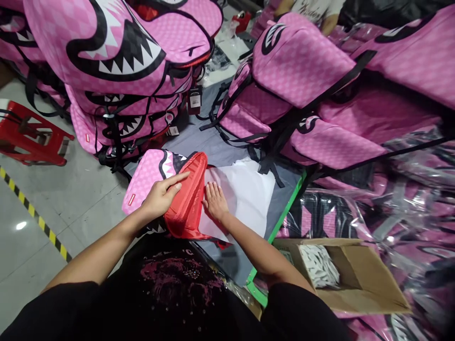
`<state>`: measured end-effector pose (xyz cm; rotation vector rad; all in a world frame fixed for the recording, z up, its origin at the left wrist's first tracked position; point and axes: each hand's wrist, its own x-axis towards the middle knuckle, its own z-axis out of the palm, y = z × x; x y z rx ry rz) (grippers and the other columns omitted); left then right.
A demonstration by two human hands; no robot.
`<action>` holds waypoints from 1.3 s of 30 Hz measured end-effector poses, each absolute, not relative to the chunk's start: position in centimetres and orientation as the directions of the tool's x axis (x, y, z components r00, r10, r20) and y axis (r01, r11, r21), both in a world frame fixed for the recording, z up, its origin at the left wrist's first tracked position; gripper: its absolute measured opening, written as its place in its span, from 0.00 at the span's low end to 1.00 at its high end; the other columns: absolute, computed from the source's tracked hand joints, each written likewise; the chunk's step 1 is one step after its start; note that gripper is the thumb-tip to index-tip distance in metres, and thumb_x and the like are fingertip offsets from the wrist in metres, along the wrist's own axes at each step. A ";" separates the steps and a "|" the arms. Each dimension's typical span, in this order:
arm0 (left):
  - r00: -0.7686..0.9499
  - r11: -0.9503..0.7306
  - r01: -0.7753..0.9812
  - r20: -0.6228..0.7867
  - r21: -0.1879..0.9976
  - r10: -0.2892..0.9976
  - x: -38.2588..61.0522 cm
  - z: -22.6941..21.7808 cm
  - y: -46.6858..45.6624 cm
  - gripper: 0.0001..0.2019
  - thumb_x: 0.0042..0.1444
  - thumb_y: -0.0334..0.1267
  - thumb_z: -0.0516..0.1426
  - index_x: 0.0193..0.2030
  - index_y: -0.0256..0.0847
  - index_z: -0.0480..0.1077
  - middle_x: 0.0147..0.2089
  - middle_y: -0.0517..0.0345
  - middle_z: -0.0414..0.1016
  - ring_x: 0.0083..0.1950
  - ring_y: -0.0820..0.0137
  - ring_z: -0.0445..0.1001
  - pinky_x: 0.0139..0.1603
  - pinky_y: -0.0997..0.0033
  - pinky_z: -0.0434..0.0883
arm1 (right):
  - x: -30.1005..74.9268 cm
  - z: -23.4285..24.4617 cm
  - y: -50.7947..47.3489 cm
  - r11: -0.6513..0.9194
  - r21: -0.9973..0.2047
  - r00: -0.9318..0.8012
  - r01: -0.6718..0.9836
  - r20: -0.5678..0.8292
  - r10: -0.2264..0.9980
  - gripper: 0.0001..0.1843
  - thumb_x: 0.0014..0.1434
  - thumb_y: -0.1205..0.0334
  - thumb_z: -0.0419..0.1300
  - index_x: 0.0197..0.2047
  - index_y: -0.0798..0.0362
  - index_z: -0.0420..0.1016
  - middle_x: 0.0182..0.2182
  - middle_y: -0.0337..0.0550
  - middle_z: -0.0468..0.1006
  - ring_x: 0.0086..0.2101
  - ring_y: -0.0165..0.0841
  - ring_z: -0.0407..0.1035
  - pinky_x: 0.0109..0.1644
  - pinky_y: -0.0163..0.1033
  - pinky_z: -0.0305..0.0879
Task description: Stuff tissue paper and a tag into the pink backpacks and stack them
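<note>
Apparently feeding paper into the gaping bag on the table, pressing with the flat, splayed right hand, touching the lining with the left hand (cannot tell if clamped), next likely needing the lining held clear.

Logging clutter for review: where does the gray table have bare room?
A patch of gray table lies bare between the left backpack stack and right backpacks; a narrow strip separates white sheets from the green edge. It is crowded at the open backpack.
</note>
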<state>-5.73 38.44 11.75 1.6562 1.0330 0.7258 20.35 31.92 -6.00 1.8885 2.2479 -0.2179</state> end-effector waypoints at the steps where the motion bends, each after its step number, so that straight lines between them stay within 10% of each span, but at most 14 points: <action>1: 0.441 -0.120 0.290 -0.021 0.949 0.897 -5.6 11.8 38.3 0.20 0.67 0.40 0.51 0.63 0.44 0.71 0.64 0.55 0.72 0.66 0.64 0.70 0.71 0.59 0.63 | 20.9 -6.2 32.3 0.198 0.016 -0.189 0.980 -0.241 0.952 0.39 0.68 0.53 0.47 0.74 0.70 0.48 0.73 0.61 0.43 0.72 0.50 0.37 0.75 0.56 0.33; 10: 0.370 -0.115 0.315 -0.010 0.942 0.929 -4.2 11.3 37.1 0.20 0.68 0.44 0.52 0.62 0.43 0.72 0.64 0.55 0.73 0.66 0.63 0.71 0.70 0.60 0.65 | 21.4 -7.6 31.9 0.295 -0.014 -0.267 0.956 -0.462 0.846 0.45 0.67 0.45 0.51 0.75 0.68 0.44 0.73 0.63 0.38 0.72 0.52 0.37 0.74 0.60 0.40; 23: 0.332 -0.122 0.386 -0.014 0.914 0.943 -4.1 10.9 36.4 0.20 0.68 0.45 0.52 0.63 0.46 0.71 0.63 0.55 0.74 0.64 0.62 0.73 0.67 0.60 0.68 | 21.9 -6.4 34.4 0.363 0.092 -0.256 0.927 -0.550 0.795 0.59 0.57 0.36 0.60 0.75 0.68 0.42 0.73 0.64 0.35 0.72 0.56 0.30 0.72 0.63 0.18; 31: 0.355 -0.123 0.388 -0.026 0.914 0.934 -3.8 11.1 36.6 0.20 0.68 0.43 0.52 0.63 0.47 0.71 0.64 0.56 0.73 0.65 0.63 0.72 0.68 0.60 0.67 | 18.4 -6.2 36.7 0.156 0.088 -0.084 0.984 -0.543 0.836 0.44 0.67 0.46 0.44 0.76 0.66 0.39 0.73 0.67 0.33 0.72 0.56 0.31 0.70 0.70 0.23; 39: 0.363 -0.123 0.368 -0.021 0.922 0.931 -4.0 11.5 36.4 0.20 0.67 0.40 0.52 0.63 0.46 0.72 0.64 0.55 0.73 0.64 0.64 0.72 0.68 0.60 0.67 | 20.3 -5.2 35.0 0.491 0.036 -0.388 0.871 -0.564 0.729 0.53 0.60 0.32 0.50 0.75 0.63 0.46 0.73 0.68 0.40 0.72 0.60 0.30 0.71 0.66 0.18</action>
